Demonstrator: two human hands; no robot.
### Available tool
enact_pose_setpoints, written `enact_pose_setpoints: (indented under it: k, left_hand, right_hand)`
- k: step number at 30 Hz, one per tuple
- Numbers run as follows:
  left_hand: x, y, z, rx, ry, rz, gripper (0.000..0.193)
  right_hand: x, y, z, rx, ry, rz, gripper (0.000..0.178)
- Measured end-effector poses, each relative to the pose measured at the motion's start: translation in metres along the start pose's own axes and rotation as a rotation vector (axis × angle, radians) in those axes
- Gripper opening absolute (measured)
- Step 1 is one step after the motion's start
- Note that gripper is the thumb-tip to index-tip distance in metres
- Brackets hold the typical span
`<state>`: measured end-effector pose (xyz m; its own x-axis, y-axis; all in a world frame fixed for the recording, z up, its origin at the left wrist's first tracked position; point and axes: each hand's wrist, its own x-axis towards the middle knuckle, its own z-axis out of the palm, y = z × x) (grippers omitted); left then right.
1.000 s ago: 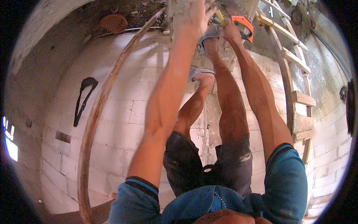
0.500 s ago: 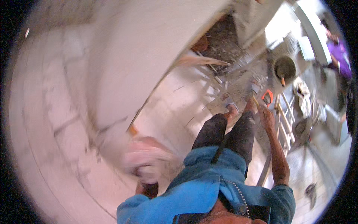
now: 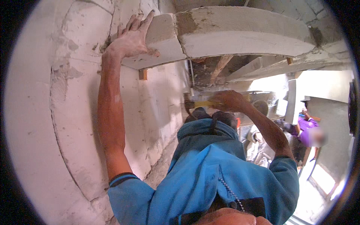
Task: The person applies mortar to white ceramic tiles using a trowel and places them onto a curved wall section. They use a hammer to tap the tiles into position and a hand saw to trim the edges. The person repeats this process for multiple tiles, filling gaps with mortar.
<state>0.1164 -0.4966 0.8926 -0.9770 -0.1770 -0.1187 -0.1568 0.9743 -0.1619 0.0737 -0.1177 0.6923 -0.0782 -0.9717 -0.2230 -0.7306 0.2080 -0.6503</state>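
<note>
My left arm is raised along the wall, and my left hand [image 3: 129, 40] lies spread on the end of a short pale block [image 3: 161, 39], fingers apart. A mortar-smeared joint divides this block from a longer pale block [image 3: 240, 35] spanning across the opening. At waist height my right hand [image 3: 230, 100] is wrapped round the yellow handle of a hammer [image 3: 201, 103]. Its dark head points left, toward the wall, and is smeared by motion. Small wooden pieces, one a wooden stub [image 3: 143, 74], show beneath the blocks.
A pale block wall [image 3: 75, 123] with rough joints stands close on my left. Below the span lie a wooden board [image 3: 222, 66] and dark rubble. A round bucket [image 3: 260, 108] is beyond my right forearm. Farther right is a person in purple [image 3: 304, 127].
My left hand has risen from low at my side onto the short block. My right hand has come up from beside my leg with the hammer. The view has swung round toward the blocks.
</note>
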Motion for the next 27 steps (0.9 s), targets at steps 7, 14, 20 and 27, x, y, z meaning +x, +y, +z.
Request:
enact_pose_setpoints:
  k: [7,14,20,27]
  left_hand:
    - [0.005,-0.005,0.03,-0.023,0.113,0.036,0.128]
    - [0.005,-0.002,0.015,-0.145,0.012,-0.001,0.127]
    - [0.004,-0.001,0.015,-0.113,0.016,-0.007,0.125]
    - [-0.001,0.002,0.01,-0.078,0.034,0.004,0.125]
  right_hand:
    - [0.074,0.003,-0.076,-0.163,-0.281,-0.009,0.042]
    - [0.069,0.01,-0.068,-0.152,-0.011,-0.025,0.043]
    - [0.079,0.019,-0.059,-0.098,-0.008,0.2,0.043]
    - [0.068,0.011,-0.064,-0.047,0.215,0.008,0.042]
